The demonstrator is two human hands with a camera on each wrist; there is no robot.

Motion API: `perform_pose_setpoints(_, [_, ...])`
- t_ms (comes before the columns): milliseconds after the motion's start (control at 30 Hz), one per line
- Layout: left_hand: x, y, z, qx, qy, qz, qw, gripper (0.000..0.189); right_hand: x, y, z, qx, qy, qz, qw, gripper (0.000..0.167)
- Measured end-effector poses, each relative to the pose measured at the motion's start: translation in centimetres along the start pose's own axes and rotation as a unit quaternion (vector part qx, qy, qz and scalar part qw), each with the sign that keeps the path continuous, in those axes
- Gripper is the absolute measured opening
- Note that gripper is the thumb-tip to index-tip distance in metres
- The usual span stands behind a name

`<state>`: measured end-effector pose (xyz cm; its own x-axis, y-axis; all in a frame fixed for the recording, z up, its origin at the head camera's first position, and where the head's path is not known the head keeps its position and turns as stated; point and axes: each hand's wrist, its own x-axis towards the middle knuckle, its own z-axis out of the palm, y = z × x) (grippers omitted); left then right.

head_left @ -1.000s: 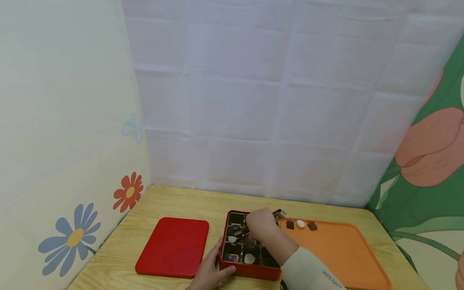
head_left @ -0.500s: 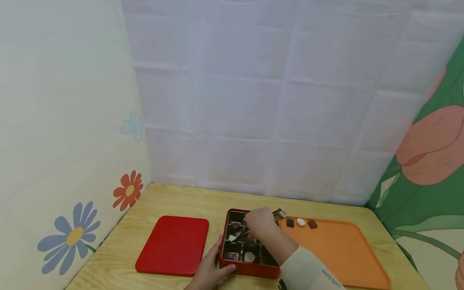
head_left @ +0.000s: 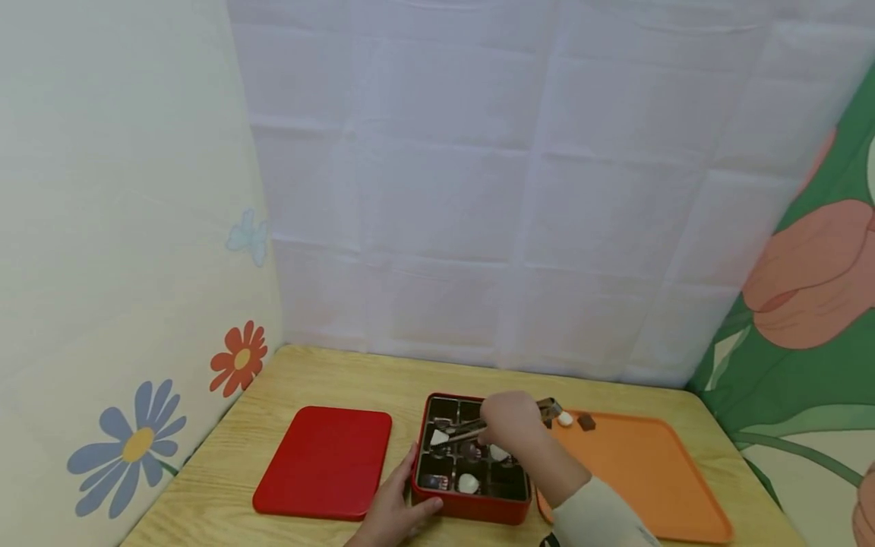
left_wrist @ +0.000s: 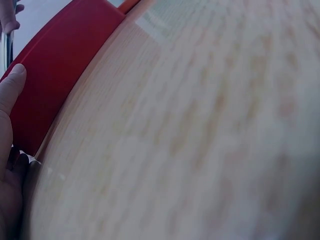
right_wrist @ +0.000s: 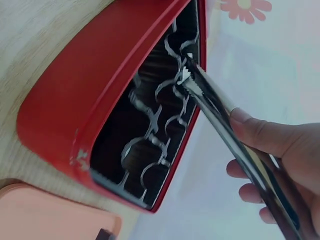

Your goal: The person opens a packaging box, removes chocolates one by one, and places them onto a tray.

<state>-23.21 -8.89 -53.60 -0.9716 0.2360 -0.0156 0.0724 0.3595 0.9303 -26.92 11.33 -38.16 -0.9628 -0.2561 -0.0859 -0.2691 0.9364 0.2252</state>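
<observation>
A red box (head_left: 472,509) with a black divided insert stands on the table. My left hand (head_left: 395,507) holds its front left corner, thumb on the front wall and fingers along the left side. Metal tongs (head_left: 550,408) are in the grip of my right hand (head_left: 513,419), above the box. Their tips reach into a left compartment, at a small white piece (head_left: 440,437); whether they still pinch it I cannot tell. In the right wrist view the tongs (right_wrist: 225,127) point down into the insert (right_wrist: 122,130). Another white piece (head_left: 468,484) lies in a front compartment, and one more (head_left: 499,453) shows beside my right hand.
A flat red lid (head_left: 324,463) lies left of the box. On the right is an orange tray (head_left: 636,475) bearing a white piece (head_left: 564,418) and a brown piece (head_left: 586,421); a dark piece there is mostly hidden behind the tongs. Cloth walls surround the table.
My right hand has shifted slightly right with the tongs, uncovering a white piece in the box. The tongs' arms look farther apart. My left hand stays at the box corner.
</observation>
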Motion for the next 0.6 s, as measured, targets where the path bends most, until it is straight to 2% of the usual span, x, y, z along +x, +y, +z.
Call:
perform_pose_setpoints(233, [-0.2, 0.0, 0.1, 0.003, 0.005, 0.015, 0.9999, 0.108, -1.0, 2.6, 1.4, 0.071, 0.06, -0.029, 0.9952, 0.023])
perform_pose_setpoints(400, [-0.3, 0.1, 0.0, 0.003, 0.005, 0.024, 0.9997, 0.106, -2.0, 4.2, 2.2, 0.128, 0.065, -0.016, 0.9896, 0.035])
perform_pose_setpoints(600, [-0.3, 0.1, 0.1, -0.002, 0.011, 0.031, 0.9995, 0.106, -3.4, 6.2, 3.1, 0.179, 0.066, 0.011, 0.9816, 0.037])
